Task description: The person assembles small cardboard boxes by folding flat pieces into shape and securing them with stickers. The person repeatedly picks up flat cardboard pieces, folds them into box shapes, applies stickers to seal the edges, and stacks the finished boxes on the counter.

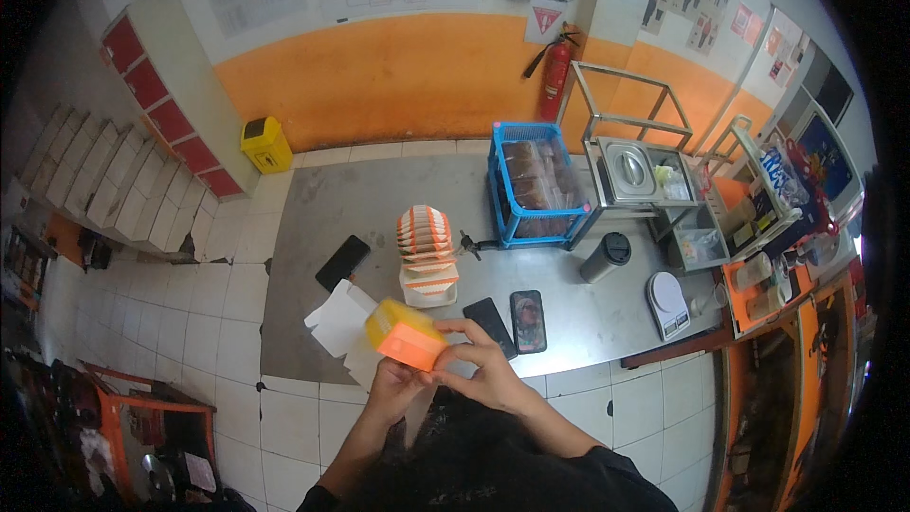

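Close to my body, just over the table's near edge, both hands are on a small block-shaped thing [408, 336], yellow on top and bright orange on its near side. It could be a pack or a box; its kind is unclear. My left hand [393, 389] grips it from below, its fingers partly hidden. My right hand [482, 368] pinches its right end between thumb and fingers. White paper sheets [341, 318] lie beside it on the left. Farther away, a row of nested orange-and-white paper food trays [428, 251] rests on the table.
The metal table [332, 199] carries a black phone [343, 263], two more phones [528, 320] at right, a blue crate [540, 185] of bagged brown goods, a steel tumbler [607, 258] and a white scale [669, 305]. A metal rack [626, 123] stands behind at right.
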